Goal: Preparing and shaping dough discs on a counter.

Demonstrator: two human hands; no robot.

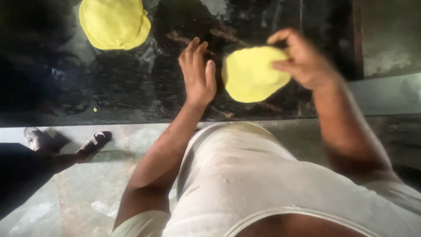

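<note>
Head view, looking straight down at a dark stone counter [131,87] with pale smears on it.

Right hand [302,57]: fingers pinched on the far right edge of a yellow dough disc [252,74], lifting that side. The disc sits at the counter's near edge, centre-right, slightly blurred, so how much of it is off the surface is hard to tell.

Left hand [198,72]: open, palm down, fingers together and flat on the counter, just beside the disc's left edge. Touching or a hair apart, cannot tell.

A second yellow dough disc [115,23] lies flat at the far left of the counter, well apart from both hands.

Floor [87,193] below: someone else's feet in dark sandals [94,142] at the left.

Judgement on handling: the disc looks thin and soft, so a pinch at one rim could stretch or tear it. Better to spread the grip and bring the open left hand under the other side for support.
</note>
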